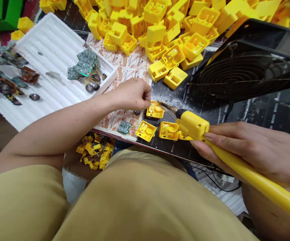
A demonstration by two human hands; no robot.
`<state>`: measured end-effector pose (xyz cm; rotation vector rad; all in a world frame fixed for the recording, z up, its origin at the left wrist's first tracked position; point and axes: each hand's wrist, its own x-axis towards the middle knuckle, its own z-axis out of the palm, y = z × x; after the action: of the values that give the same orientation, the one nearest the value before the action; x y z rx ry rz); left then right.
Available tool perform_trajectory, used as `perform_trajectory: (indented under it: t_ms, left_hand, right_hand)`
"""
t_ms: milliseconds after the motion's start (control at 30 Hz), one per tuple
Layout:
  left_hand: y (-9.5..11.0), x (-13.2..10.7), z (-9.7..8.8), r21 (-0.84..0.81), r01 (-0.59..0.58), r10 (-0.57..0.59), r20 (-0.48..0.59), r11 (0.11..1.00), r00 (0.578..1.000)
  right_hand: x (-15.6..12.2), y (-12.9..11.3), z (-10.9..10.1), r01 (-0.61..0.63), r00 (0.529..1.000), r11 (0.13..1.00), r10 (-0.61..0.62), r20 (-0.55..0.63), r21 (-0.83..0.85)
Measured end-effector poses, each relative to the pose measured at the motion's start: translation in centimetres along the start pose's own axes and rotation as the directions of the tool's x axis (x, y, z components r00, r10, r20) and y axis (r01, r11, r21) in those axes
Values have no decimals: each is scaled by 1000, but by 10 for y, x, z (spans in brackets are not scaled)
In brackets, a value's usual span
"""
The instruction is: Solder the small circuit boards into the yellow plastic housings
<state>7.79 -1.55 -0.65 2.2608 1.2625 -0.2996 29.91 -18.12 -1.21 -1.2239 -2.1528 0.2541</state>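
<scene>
My right hand (250, 147) is wrapped round a yellow soldering iron (193, 124) with a long handle. Its dark metal tip reaches into a small open yellow casing (155, 110) near the table's front edge. At that casing's upper left, my left hand (134, 93) is closed in a pinch; what lies between its fingertips is hidden. A second open casing (146, 131) sits in front, with thin wires running from it to a green circuit board (124, 127). Under the iron's head stands another open casing (168, 130). A small round speaker (137, 112) shows partly below my left wrist.
Many yellow casings (157, 36) are heaped at the back. A black fan (235, 73) stands at the right. On the left, a white foam tray (59, 36) bears circuit boards (84, 63) with wired speakers. Below the table edge, a box holds yellow parts (96, 152).
</scene>
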Motion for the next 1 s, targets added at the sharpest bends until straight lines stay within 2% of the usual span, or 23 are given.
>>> perform_trajectory:
  t_ms: [100, 233, 333, 400, 467, 533, 600, 700, 900, 1000]
  left_hand:
    - [0, 0, 0, 11, 2, -2, 0, 1000, 1000]
    - [1, 0, -1, 36, 6, -7, 18, 999, 1000]
    - [2, 0, -2, 47, 11, -12, 32, 999, 999]
    - [2, 0, -2, 51, 12, -14, 35, 999, 999]
    - [1, -1, -2, 51, 7, -9, 33, 999, 999]
    - [1, -1, -2, 51, 0, -2, 31, 999, 1000]
    - [1, -1, -2, 52, -3, 2, 32, 999, 999]
    - [1, 0, -2, 49, -7, 5, 35, 999, 999]
    - [-1, 0, -1, 44, -19, 19, 12, 999, 1000]
    - [-1, -1, 0, 54, -33, 34, -6, 998, 999]
  right_hand:
    - [-7, 4, 0, -27, 998, 1000, 27, 58, -5]
    - [-8, 10, 6, -17, 998, 1000, 17, 58, 2]
    - [0, 13, 13, 105, 994, 993, -103, -38, 54]
    - [6, 15, 16, 215, 972, 974, -207, -107, 69]
    - [9, 16, 15, 262, 960, 963, -254, -118, 65]
    - [8, 15, 11, 225, 972, 972, -220, -78, 68]
    - [4, 13, 5, 93, 995, 994, -91, -33, 56]
    - [-1, 10, 0, -71, 997, 997, 70, 9, 22]
    - [1, 6, 3, -117, 993, 993, 117, -2, 19]
    - [-1, 8, 7, -119, 992, 992, 121, -45, 45]
